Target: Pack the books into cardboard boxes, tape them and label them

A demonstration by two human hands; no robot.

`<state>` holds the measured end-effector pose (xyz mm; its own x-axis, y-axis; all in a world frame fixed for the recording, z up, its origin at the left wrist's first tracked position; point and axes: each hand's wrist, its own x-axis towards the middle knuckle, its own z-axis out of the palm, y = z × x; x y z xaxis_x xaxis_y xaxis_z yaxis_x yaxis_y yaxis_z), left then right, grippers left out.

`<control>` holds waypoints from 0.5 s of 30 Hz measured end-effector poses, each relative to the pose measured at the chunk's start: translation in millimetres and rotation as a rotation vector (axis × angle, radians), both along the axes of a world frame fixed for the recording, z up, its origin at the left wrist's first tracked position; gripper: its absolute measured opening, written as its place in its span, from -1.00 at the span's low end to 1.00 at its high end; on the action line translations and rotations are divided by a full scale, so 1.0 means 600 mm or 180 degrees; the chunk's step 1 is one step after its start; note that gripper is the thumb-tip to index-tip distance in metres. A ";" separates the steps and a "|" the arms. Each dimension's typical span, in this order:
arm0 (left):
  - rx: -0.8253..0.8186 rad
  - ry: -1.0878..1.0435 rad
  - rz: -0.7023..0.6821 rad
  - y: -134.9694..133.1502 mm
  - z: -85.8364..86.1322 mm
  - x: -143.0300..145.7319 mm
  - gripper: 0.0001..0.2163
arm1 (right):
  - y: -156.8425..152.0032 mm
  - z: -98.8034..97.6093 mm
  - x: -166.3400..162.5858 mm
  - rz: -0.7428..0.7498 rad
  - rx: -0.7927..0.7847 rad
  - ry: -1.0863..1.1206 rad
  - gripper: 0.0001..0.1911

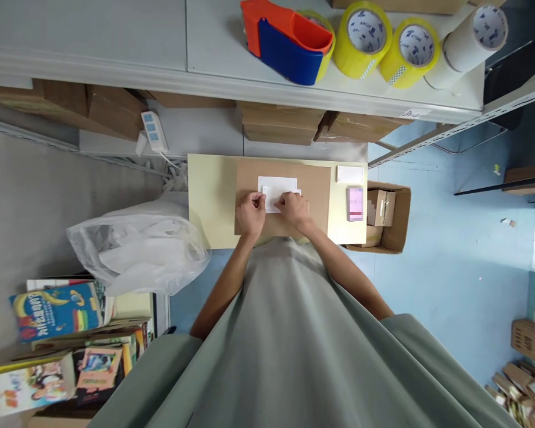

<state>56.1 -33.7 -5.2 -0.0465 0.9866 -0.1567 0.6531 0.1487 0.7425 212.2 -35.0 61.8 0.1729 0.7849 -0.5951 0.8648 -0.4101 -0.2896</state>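
Left hand (251, 214) is pinching a small white rectangular sheet (271, 195) by its left edge; right hand (295, 210) is bunching its fingers over it, grip unclear, above flat brown cardboard (315, 187).

The person wears 1 loose grey-green garment (294, 351), plain and matte. It is narrow at its upper end and widens into a broad tent shape, with long, soft folds fanning down its length. The tone is paler on the ridges and deeper in the creases. At the garment's left and right sides, 2 wide pieces of similar cloth flare outward, the left piece (160, 364) and the right piece (432, 351); they look like short, roomy sleeves, though the seams are hard to make out. Above the garment's sides, both forearms (225, 285) are bare, as are the left hand (251, 215) and right hand (295, 209).
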 end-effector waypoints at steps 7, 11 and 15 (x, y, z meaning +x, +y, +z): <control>-0.0006 -0.0048 0.0016 0.000 -0.005 0.001 -0.87 | 0.049 -0.011 -0.016 -0.0126 0.0148 0.0070 -0.77; -0.0019 -0.0064 -0.0001 0.001 -0.002 0.003 -0.86 | 0.059 -0.027 -0.029 -0.0309 0.0317 0.0124 -0.72; -0.0049 -0.0063 -0.0078 0.003 0.004 0.003 -0.88 | 0.037 -0.037 -0.022 -0.0194 0.0526 0.0420 -0.80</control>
<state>57.8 -31.6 -2.5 -0.0192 0.9848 -0.1725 0.6419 0.1444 0.7530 198.9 -12.6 39.3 0.1520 0.8641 -0.4799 0.7901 -0.3980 -0.4663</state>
